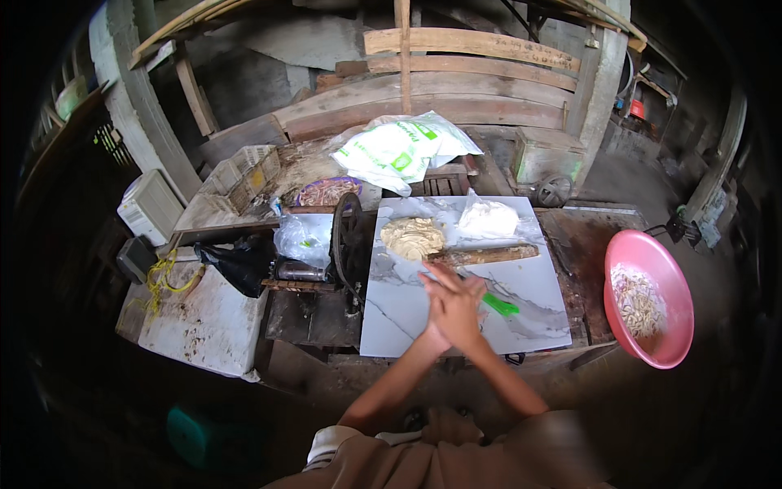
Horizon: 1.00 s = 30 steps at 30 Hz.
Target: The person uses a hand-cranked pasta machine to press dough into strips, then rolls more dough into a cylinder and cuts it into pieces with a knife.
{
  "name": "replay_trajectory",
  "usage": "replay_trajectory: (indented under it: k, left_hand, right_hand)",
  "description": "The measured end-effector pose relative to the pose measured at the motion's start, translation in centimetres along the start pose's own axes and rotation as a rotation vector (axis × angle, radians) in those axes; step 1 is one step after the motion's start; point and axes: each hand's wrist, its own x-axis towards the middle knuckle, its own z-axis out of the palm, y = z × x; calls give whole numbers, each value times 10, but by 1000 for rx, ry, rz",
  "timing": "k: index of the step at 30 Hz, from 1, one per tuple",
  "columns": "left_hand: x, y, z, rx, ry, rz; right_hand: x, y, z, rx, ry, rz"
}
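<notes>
Premises: a rough, open-sided food-making shed, not a domestic kitchen. Evidence: bare concrete posts (pixel 142 122), stacked timber planks (pixel 456 77) and a dirt floor surround a makeshift bench topped with a marble-patterned slab (pixel 407 314). On and beside it stand a hand-cranked iron machine (pixel 346 244), a mound of dough (pixel 413 237), a bagged white powder (pixel 489 219) and a pink basin (pixel 676 326) of cut pieces.

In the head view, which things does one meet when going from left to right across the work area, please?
Yellow cord → black plastic bag → dark hand-crank wheel → pile of pale dough → green-handled tool → pink basin holding pale strips.
</notes>
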Motion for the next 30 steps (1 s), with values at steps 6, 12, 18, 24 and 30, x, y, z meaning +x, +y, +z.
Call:
replay_trajectory:
  k: [6,12,18,24,30]
  left_hand:
    - [-7,6,22,696,425,223]
    - [-19,-14,1,825,638,137]
    - [-12,7,-49,951,739,612]
    - [-17,37,-69,1252,651,783]
    - [-17,39,-67,1332,707,919]
  right_hand:
    - [-37,1,10,401,105,244]
    - [-33,17,34,486,217,552]
    - [-22,67,63,129,-79,425]
    - [-39,84,92,-165,-201,196]
    - [-34,69,91,-447,-227,65]
